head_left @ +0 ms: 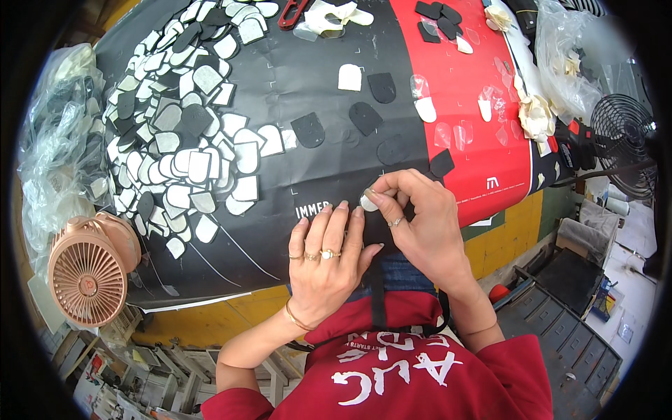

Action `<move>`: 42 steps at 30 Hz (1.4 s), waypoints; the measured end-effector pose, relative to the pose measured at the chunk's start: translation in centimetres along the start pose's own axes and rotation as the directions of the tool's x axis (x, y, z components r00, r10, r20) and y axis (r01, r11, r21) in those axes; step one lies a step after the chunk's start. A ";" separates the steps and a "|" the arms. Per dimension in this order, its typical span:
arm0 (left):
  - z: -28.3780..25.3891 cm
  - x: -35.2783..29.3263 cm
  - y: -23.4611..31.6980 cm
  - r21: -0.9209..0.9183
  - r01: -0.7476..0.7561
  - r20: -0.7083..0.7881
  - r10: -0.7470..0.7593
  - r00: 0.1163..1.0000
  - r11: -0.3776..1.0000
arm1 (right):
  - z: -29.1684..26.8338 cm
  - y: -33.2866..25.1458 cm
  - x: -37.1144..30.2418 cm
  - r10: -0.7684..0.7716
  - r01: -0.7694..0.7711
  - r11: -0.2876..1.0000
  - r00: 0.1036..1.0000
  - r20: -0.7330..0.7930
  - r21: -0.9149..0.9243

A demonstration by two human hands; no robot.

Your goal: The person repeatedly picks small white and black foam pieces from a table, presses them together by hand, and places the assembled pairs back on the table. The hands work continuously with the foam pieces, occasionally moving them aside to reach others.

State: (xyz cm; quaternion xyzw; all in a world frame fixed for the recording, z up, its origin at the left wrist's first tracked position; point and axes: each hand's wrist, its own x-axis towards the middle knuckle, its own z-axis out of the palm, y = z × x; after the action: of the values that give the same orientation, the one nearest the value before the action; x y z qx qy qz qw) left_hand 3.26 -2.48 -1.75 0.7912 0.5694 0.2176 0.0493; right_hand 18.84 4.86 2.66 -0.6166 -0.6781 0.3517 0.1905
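Note:
Close to the near edge of the black covering, my right hand [425, 220] pinches a small whitish round-ended piece [368, 202] between thumb and fingertips. My left hand [326, 255] lies just left of it, palm down, its fingers stretched out on the black surface. Whether a dark piece lies under those fingertips I cannot tell. Beyond the hands lie several loose black round-ended pads [365, 119] and a white one [350, 78]. At the left spreads a big heap of similar white and black pads [192, 120].
A pink fan [88, 271] stands at the left corner, near clear plastic bags [59, 119]. Red-handled scissors [292, 12] lie at the far edge. On the red strip [483, 185] are dark pads [439, 19] and clear film scraps [463, 134]. A black fan [623, 136] is at right.

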 end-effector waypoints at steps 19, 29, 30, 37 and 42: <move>0.0 0.7 -0.5 -0.019 0.021 0.002 -0.021 1.000 1.000 | 0.3 0.2 -0.1 -0.088 0.085 0.995 0.995 -0.054 -0.052; -0.2 1.2 -0.7 0.043 -0.027 0.020 0.026 0.999 0.999 | 0.2 0.8 -0.5 -0.181 0.166 0.980 0.972 -0.148 -0.111; -0.2 1.3 -0.7 0.046 -0.030 0.019 0.029 0.999 0.999 | 0.3 0.8 -0.5 -0.161 0.147 0.984 0.974 -0.158 -0.100; -0.3 1.3 -0.7 0.057 -0.034 0.022 0.033 0.999 0.998 | 1.2 1.1 -0.7 -0.187 0.159 0.978 0.955 -0.230 -0.136; -0.3 1.3 -0.6 0.056 -0.034 0.024 0.033 0.999 0.998 | 2.2 1.6 -0.7 -0.293 0.237 0.950 0.905 -0.309 -0.205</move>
State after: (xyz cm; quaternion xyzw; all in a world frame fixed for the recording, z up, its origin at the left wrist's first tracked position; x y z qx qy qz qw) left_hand 2.89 -1.10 -1.27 0.8041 0.5614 0.1932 0.0298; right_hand 18.58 3.59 0.18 -0.5826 -0.7397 0.1559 0.2985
